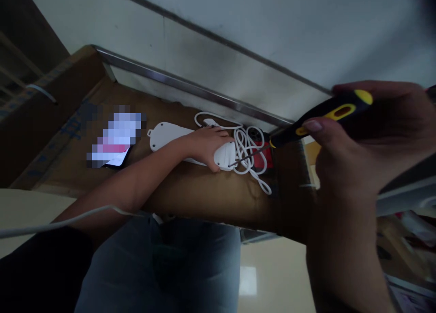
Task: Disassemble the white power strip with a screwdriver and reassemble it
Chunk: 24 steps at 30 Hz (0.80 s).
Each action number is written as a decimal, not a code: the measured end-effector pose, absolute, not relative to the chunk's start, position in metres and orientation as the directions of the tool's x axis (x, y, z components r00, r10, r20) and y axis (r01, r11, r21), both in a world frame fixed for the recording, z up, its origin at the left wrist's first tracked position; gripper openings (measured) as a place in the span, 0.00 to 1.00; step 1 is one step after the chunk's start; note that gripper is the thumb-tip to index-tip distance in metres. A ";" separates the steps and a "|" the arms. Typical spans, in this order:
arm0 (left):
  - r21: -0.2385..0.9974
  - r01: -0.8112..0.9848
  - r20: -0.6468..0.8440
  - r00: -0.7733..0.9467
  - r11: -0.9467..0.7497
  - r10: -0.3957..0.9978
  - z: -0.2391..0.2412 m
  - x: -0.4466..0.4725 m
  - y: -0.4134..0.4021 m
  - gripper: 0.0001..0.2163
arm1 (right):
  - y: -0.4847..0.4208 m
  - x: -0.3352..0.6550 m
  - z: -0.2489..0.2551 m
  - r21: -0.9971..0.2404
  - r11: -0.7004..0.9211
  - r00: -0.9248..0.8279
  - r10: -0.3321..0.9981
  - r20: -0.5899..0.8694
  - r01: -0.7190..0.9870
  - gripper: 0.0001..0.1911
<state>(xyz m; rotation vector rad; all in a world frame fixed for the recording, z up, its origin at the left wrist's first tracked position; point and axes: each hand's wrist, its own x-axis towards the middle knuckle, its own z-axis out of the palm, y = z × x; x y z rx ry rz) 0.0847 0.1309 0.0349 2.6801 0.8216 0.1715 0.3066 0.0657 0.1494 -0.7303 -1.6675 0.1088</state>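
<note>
My left hand (207, 147) lies on a white power strip (168, 136) that rests face down on a brown cardboard surface (190, 195), its fingers curled over the strip's edge. My right hand (371, 136) is raised close to the camera and grips a black and yellow screwdriver (323, 117). The screwdriver's thin metal shaft (248, 156) points down left, its tip at the strip's right end beside my left hand. The strip's white cable (248, 154) lies coiled just right of the strip.
A phone (116, 142) lies on the cardboard left of the strip. A metal rail (190, 88) and a pale wall run behind. A thin white cord (61, 222) crosses my lap. Cluttered shelves stand at the lower right.
</note>
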 end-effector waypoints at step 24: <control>0.354 0.497 0.056 0.835 -0.793 0.548 0.029 0.086 0.131 0.50 | 0.067 0.312 0.145 -0.262 0.741 -0.131 0.426 0.895 0.619 0.26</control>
